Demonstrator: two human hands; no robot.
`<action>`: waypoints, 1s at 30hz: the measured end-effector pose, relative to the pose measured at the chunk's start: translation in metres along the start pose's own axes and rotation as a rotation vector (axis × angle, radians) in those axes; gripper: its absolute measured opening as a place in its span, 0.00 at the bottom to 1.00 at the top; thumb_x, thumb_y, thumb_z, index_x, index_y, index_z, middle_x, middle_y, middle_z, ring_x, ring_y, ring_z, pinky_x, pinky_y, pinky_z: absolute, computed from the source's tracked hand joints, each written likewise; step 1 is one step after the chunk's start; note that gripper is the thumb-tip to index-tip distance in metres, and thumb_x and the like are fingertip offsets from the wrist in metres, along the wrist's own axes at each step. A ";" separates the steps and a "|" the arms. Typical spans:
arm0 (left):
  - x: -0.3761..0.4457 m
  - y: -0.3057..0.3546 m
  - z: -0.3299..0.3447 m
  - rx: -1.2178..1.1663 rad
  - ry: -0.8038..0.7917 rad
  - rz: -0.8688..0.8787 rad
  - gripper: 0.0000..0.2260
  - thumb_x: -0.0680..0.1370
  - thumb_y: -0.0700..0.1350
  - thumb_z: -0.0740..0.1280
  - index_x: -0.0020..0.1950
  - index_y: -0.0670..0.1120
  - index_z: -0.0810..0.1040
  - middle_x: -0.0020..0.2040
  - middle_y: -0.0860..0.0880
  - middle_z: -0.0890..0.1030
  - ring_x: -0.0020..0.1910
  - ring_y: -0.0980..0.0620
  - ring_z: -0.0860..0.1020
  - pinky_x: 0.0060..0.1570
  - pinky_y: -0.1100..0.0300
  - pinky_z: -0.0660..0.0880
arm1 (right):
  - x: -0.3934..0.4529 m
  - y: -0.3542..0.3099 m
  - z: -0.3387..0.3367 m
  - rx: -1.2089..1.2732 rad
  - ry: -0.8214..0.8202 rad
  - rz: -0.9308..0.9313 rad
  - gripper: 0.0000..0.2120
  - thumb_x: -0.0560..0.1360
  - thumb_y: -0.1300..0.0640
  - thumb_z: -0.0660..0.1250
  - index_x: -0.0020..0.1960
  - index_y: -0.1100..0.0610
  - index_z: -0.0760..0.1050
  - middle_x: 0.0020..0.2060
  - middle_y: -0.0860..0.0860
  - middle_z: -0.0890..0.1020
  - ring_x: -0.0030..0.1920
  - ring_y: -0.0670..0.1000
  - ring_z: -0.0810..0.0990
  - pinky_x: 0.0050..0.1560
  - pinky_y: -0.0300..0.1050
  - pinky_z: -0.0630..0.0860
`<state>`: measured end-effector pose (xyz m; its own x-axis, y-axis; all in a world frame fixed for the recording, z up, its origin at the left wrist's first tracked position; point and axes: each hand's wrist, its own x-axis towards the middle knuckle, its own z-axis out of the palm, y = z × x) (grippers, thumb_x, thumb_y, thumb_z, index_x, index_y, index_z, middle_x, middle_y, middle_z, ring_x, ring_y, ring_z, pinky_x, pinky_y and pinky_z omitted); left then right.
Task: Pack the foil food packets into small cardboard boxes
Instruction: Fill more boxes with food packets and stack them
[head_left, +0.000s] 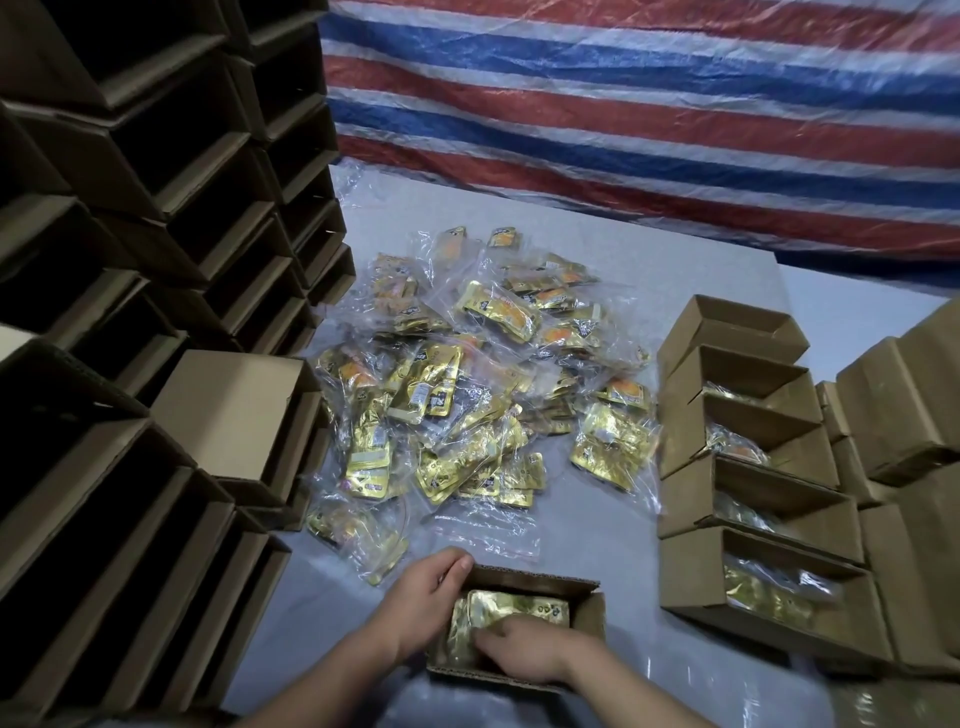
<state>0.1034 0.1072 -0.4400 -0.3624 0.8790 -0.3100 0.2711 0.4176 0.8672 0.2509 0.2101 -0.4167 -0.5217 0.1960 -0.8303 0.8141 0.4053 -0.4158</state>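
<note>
Risk first: the foil packets (511, 618) in the open box (589, 610) at 6 o'clock look tucked in, but bagged foil is slippery and springy, so if the right hand (524, 656) lets go too soon the plastic could puff back up over the rim and catch whatever closes the box; a hard push could also buckle the thin cardboard wall. The left hand (428, 587) grips the box's far-left corner, fingers curled over the rim, steadying it; if that hold slips, my guess is the box slides on the smooth grey table (332, 597). Right hand lies inside the box on top of the packets, fingers bent down onto the foil; pressing or pinching, cannot tell which. Box contents: gold foil packets lying flat, filling most of the bottom, count unclear. At 3 o'clock a stepped row of filled boxes (748, 467), tops open, foil and clear plastic showing in most; the farthest one's inside can't be read. Further right at 3 to 4 o'clock, closed boxes (904, 415) stacked. At 9 to 11 o'clock tall stacks of empty boxes (156, 260), dark insides, plus one lone box (234, 410) nearer the heap. At 12 o'clock from the hands, centre table, a loose pile of bagged packets (467, 395) not yet packed, so plenty of the job is left. Striped tarp (623, 104) behind.
</note>
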 end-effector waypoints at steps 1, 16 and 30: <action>0.000 -0.001 -0.001 0.003 0.001 -0.001 0.10 0.83 0.53 0.59 0.46 0.53 0.76 0.41 0.50 0.79 0.43 0.54 0.77 0.48 0.58 0.73 | -0.004 0.001 -0.004 0.012 0.022 -0.022 0.23 0.81 0.40 0.53 0.58 0.54 0.78 0.60 0.54 0.80 0.62 0.54 0.77 0.60 0.45 0.70; 0.003 0.017 -0.013 0.001 0.035 -0.077 0.11 0.82 0.53 0.60 0.44 0.54 0.78 0.40 0.55 0.81 0.41 0.60 0.78 0.43 0.64 0.74 | -0.011 0.052 -0.144 0.298 0.774 -0.096 0.20 0.79 0.52 0.66 0.69 0.56 0.72 0.65 0.51 0.77 0.64 0.51 0.75 0.64 0.46 0.71; 0.009 0.046 -0.016 0.032 -0.030 -0.141 0.08 0.81 0.50 0.65 0.59 0.52 0.77 0.54 0.57 0.80 0.52 0.62 0.79 0.54 0.66 0.75 | 0.041 0.115 -0.197 -0.226 0.622 0.193 0.53 0.69 0.42 0.76 0.81 0.57 0.48 0.79 0.55 0.58 0.78 0.58 0.58 0.77 0.57 0.57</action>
<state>0.0984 0.1302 -0.3965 -0.3719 0.8176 -0.4396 0.2476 0.5438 0.8019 0.2732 0.4408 -0.4254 -0.4771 0.7320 -0.4864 0.8692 0.4749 -0.1379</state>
